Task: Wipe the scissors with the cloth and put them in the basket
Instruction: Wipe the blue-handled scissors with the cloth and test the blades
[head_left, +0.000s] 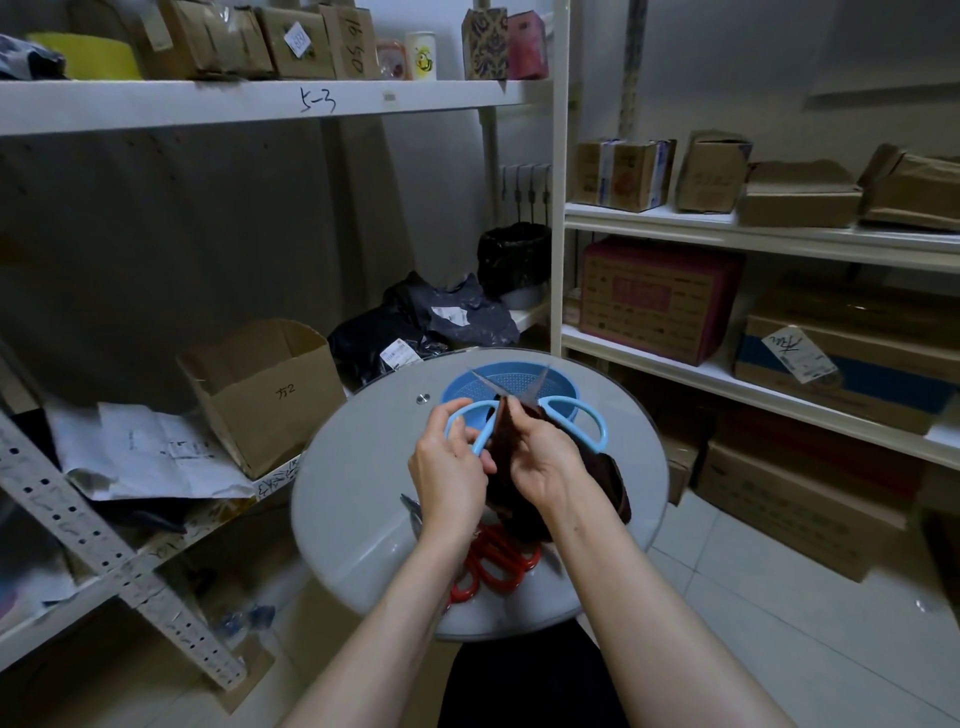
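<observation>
The scissors (482, 435), the pair with pale blue handles, are held up in both hands above the round glass worktop (353, 467). Their blades are spread in a wide V and point away from the person. The left hand (449, 467) grips the left handle loop, its fingers (457, 423) curled round the blue plastic. The right hand (545, 457) holds a dark brown cloth (615, 486). Its fingers (519, 421) pinch the fabric against the scissors near where the blades cross, and the rest of the cloth hangs below and to the right of that hand. The second handle loop sticks out to the right of those fingers, free of either hand.

Just beyond the fingers, under the blade tips, a blue perforated basket (457, 389) sits on the worktop. On the near side, under the wrists, a pair of red-handled scissors (498, 564) lies flat on the glass. White shelves (675, 226) stacked with cardboard boxes stand well behind and to either side.
</observation>
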